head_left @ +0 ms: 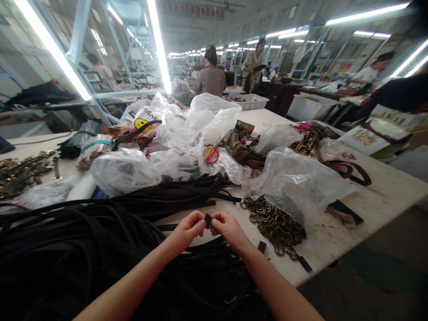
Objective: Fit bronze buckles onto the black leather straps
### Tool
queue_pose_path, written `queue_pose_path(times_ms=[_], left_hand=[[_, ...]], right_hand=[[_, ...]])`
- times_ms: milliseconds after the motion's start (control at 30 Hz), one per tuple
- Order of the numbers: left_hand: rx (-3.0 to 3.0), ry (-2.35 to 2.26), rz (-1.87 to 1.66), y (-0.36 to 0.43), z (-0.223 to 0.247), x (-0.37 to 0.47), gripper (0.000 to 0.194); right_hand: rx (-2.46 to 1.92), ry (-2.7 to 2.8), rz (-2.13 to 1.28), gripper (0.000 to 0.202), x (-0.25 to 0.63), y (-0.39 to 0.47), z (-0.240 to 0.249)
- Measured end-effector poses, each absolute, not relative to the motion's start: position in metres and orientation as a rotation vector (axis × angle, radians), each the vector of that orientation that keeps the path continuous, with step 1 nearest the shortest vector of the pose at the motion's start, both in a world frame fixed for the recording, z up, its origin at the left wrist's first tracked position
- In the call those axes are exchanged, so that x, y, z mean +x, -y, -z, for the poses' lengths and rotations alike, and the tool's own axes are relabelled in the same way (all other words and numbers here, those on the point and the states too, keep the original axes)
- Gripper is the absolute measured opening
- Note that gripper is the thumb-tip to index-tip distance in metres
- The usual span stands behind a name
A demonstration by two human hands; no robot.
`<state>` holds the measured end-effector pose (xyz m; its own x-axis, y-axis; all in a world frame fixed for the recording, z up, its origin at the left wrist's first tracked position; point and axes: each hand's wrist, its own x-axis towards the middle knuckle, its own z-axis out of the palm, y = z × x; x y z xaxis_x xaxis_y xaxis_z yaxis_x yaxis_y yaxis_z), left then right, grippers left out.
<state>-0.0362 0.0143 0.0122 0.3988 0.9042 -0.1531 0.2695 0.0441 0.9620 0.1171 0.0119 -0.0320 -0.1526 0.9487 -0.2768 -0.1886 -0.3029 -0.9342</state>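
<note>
Between my two hands is a small dark piece of strap (pixel 208 220), pinched from both sides by thumbs and fingers. My left hand (pixel 193 226) is closed on its left edge, and my right hand (pixel 224 226) is closed on its right. Whether a metal part sits inside it I cannot tell. Long black straps (pixel 110 227) lie in a heap under and left of my forearms. To the right of my right hand, a pile of bronze-coloured metal buckles (pixel 277 223) spills out from under a clear plastic bag (pixel 294 178). A short black strap piece (pixel 262 246) lies near the pile.
Red-and-yellow-handled scissors (pixel 211 154) rest among crumpled plastic bags (pixel 214 116) at the middle of the table (pixel 377 196). Brown straps (pixel 242 147) lie behind them. More metal hardware (pixel 26 171) is at far left. Several people work farther back, near white bins (pixel 249 101).
</note>
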Motion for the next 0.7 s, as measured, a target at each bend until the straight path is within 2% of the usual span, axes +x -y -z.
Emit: queue_pose_path(times_ms=[100,267,467,700], left_hand=[[1.524,-1.285,-0.689,-0.017,-0.007,-0.037,0.027],[1.991,-1.518,-0.696,-0.022,0.004,-0.039,0.019],[2.237,-1.609,-0.521,-0.018,0.002,-0.040,0.012],[2.116,-1.465,-0.502,-0.021,0.006,-0.037,0.012]], right_hand=[[-1.196,0.949,-1.632,0.022,0.113,-0.012,0.036],[-1.241,0.849,-1.719,0.021,0.111,-0.011,0.038],[-1.224,0.811,-1.762,0.025,0.112,-0.010,0.038],[-1.229,1.070,-1.635,0.016,0.114,-0.003,0.040]])
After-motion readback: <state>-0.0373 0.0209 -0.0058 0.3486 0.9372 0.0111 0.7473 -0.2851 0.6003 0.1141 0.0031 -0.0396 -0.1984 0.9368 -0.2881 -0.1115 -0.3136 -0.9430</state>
